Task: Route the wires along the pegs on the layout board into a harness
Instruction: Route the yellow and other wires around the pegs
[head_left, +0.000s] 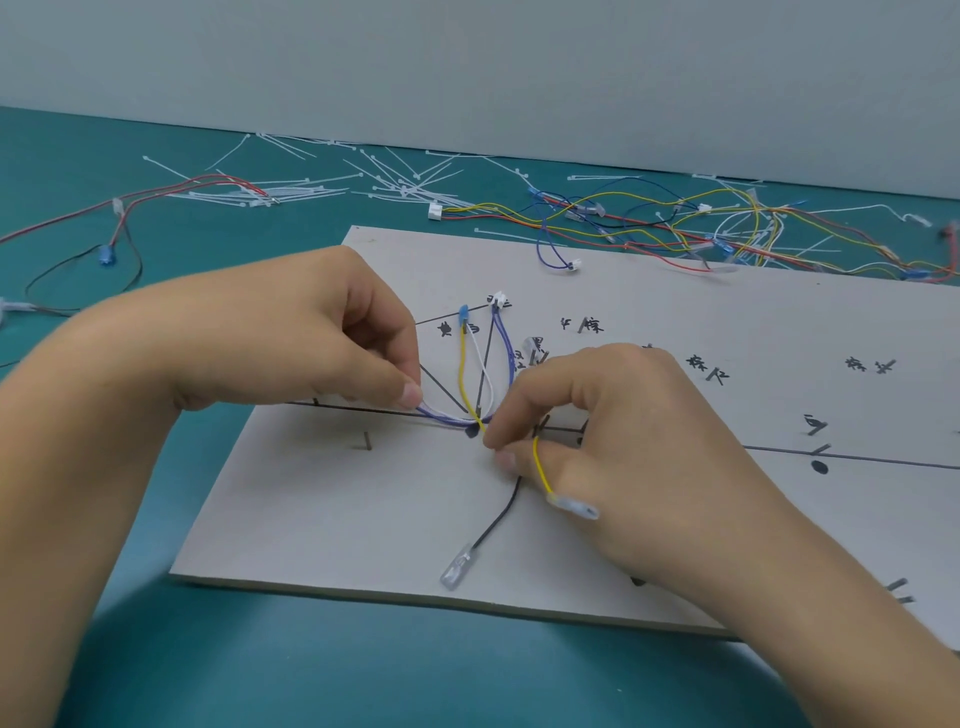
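Thin wires (470, 395) pinched, both hands, flat board (332, 499)

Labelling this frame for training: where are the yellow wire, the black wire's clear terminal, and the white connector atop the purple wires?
yellow wire (461, 364): head view, middle of its upright stretch.
clear terminal (457, 566): head view, middle of its sleeve.
white connector (498, 299): head view, centre of its housing.

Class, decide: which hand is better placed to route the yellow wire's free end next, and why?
Probably the right hand: it pinches the yellow wire near its free end, while the left hand holds the purple wires.
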